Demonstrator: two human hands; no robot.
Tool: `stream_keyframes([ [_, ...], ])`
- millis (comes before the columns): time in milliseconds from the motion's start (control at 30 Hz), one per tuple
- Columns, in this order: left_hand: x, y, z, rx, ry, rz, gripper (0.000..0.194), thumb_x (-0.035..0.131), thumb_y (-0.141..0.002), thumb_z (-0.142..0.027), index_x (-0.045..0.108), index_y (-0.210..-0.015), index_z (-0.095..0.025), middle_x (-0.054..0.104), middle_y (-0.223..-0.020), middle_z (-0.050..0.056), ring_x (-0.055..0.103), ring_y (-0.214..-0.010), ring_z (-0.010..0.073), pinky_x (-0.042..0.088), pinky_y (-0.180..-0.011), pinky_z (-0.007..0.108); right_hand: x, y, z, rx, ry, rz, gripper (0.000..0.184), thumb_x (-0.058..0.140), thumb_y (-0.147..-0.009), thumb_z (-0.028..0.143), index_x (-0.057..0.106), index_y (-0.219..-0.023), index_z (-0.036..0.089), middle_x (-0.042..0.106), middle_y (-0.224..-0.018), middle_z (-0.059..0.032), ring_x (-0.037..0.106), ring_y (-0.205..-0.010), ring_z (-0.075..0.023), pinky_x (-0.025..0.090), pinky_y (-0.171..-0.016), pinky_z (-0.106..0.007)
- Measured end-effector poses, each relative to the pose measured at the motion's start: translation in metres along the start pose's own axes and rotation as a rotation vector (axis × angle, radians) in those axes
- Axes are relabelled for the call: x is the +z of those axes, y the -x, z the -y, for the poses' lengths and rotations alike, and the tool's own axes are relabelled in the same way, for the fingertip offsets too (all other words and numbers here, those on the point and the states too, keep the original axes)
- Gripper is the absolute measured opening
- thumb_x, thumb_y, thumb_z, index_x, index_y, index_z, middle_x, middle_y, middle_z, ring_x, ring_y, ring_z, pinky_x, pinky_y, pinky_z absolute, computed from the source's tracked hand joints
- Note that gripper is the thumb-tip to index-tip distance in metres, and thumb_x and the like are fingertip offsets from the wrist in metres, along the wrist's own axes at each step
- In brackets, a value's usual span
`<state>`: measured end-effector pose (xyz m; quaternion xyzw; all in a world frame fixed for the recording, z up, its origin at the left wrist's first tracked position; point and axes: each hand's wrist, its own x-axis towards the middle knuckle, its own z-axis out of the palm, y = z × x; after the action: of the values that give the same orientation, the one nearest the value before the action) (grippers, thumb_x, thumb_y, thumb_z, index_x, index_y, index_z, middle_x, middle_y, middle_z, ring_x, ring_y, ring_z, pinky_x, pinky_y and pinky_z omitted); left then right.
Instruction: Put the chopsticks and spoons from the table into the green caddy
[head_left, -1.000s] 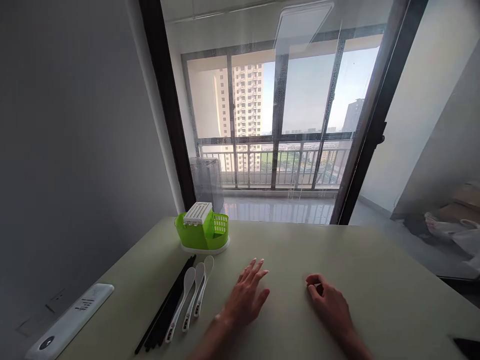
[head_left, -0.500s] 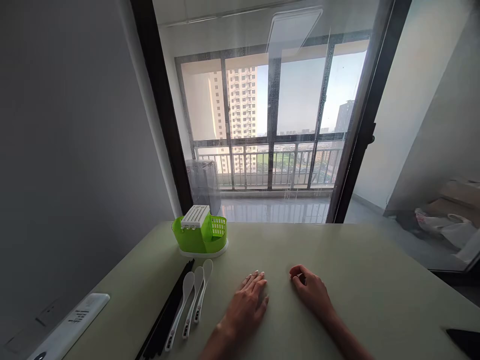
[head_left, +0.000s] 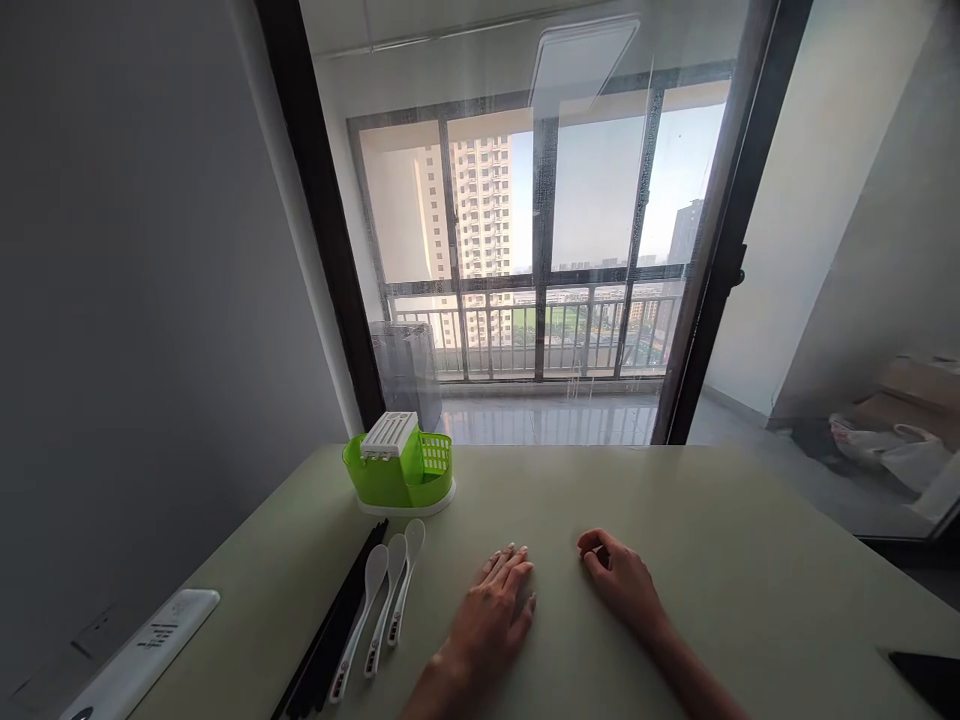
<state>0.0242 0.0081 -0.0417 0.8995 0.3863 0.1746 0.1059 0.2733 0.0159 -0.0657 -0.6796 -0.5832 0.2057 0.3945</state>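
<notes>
Spoons (head_left: 385,603), lower left, are judged light, stiff, slippery; handles (head_left: 346,668) should be gripped. Left hand (head_left: 491,610) is laid flat, unloaded; right hand (head_left: 621,582) is curled, contents hidden.

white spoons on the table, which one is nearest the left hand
The rightmost white spoon, its bowl nearest the green caddy; the middle spoon and left spoon lie between it and the black sticks, farther from the left hand.

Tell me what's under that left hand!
Pale green table shows all around the left hand, and no edge of anything else pokes out. The spot right beneath the palm and fingers is covered, so I can't see it.
</notes>
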Motion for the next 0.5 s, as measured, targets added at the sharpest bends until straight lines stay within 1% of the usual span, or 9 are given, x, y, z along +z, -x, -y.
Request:
stream_keyframes([
  [267,-0.0048,0.0002,-0.0036,-0.014,0.018,-0.005,0.04,0.051,-0.095,-0.024,0.048,-0.135,-0.027,0.043,-0.158,0.002,0.035,-0.149,0.0202,0.033,-0.124,0.046,-0.0002,0.0004,-0.0001,0.002,0.003,0.001,0.018,0.048,-0.081,0.032,0.066,-0.085,0.028,0.074,-0.081,0.0024,0.067,-0.071,-0.0176,0.043,-0.066,-0.027],
  [500,-0.002,0.0002,-0.0023,-0.027,0.017,0.002,0.043,0.053,-0.094,-0.023,0.048,-0.136,-0.028,0.044,-0.158,0.002,0.034,-0.149,0.02,0.033,-0.124,0.046,0.0019,-0.0005,-0.0031,0.008,0.011,0.018,0.019,0.047,-0.082,0.033,0.065,-0.086,0.028,0.074,-0.083,0.0028,0.066,-0.071,-0.0172,0.043,-0.067,-0.027],
])
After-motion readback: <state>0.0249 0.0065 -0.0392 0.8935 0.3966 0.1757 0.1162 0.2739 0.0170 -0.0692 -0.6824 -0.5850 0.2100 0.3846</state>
